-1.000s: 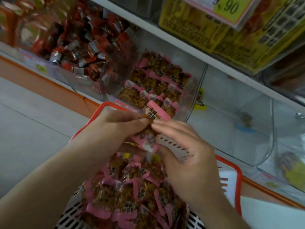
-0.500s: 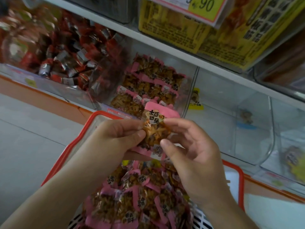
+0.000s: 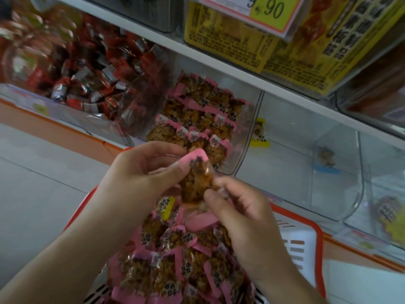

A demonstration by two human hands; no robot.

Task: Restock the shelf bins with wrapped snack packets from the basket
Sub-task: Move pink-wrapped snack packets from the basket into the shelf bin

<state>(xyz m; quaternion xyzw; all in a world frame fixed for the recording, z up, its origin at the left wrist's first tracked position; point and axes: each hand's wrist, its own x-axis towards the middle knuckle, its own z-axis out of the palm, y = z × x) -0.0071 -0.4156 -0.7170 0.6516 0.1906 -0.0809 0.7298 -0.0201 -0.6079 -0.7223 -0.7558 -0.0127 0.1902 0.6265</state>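
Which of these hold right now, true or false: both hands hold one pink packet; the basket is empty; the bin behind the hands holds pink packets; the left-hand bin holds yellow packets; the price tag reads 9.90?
1. Both hands, left hand and right hand, hold one pink packet. True.
2. The basket is empty. False: it is piled with pink packets.
3. The bin behind the hands holds pink packets. True.
4. The left-hand bin holds yellow packets. False: they are red.
5. The price tag reads 9.90. True.
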